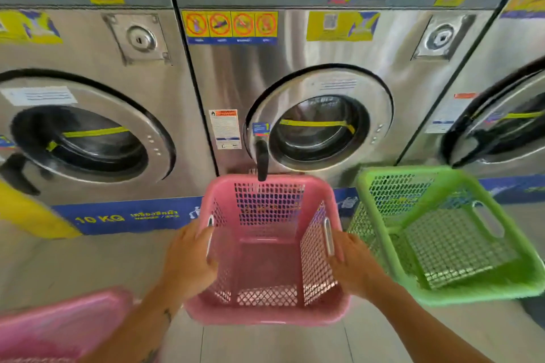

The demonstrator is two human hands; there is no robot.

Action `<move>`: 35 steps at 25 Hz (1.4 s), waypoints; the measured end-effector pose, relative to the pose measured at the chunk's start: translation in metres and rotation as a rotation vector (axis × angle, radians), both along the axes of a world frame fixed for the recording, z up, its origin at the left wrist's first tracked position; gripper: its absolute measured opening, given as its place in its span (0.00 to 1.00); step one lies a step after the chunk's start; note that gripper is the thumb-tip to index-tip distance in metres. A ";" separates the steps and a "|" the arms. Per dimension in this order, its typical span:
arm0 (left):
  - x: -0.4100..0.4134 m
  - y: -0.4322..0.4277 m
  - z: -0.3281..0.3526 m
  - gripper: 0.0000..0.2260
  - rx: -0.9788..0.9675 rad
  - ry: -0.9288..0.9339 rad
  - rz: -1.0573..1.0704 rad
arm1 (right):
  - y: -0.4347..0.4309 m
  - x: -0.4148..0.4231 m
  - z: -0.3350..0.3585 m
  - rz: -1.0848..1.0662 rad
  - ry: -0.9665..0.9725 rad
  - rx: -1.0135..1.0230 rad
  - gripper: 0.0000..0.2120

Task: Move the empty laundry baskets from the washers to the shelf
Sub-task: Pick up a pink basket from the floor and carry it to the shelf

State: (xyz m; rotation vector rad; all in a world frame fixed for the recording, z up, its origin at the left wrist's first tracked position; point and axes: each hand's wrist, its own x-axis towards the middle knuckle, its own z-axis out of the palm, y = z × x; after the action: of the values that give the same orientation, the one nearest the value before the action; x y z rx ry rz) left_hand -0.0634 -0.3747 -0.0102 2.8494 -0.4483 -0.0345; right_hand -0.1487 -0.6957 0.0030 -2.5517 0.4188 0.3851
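Observation:
An empty pink mesh laundry basket (267,314) is in front of the middle washer (236,82). My left hand (188,259) grips its left side handle and my right hand (354,265) grips its right side handle. An empty green basket (380,224) stands tilted just to the right, close to the pink one. Part of another pink basket (59,324) shows at the lower left corner. No shelf is in view.
Three steel front-loading washers line the wall, doors shut; the left washer (88,132) and right washer (501,127) flank the middle one. A black door handle (262,162) hangs just above the pink basket's far rim. Pale tiled floor (73,262) lies below.

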 end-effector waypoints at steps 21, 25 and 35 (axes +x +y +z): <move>0.044 0.010 -0.161 0.39 0.100 -0.029 0.181 | -0.029 0.068 -0.153 0.148 -0.143 -0.387 0.41; 0.001 0.034 -0.152 0.39 0.020 0.004 0.167 | -0.015 0.031 -0.142 0.209 -0.138 -0.372 0.41; -0.110 0.108 -0.159 0.34 -0.047 0.153 0.263 | 0.059 -0.053 -0.150 0.121 0.017 -0.198 0.41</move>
State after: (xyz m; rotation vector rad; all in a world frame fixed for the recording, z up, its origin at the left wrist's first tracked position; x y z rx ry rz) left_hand -0.1734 -0.2665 -0.1693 2.8076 -0.0415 -0.1880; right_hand -0.2014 -0.6372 -0.1474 -2.7773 0.3239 0.4289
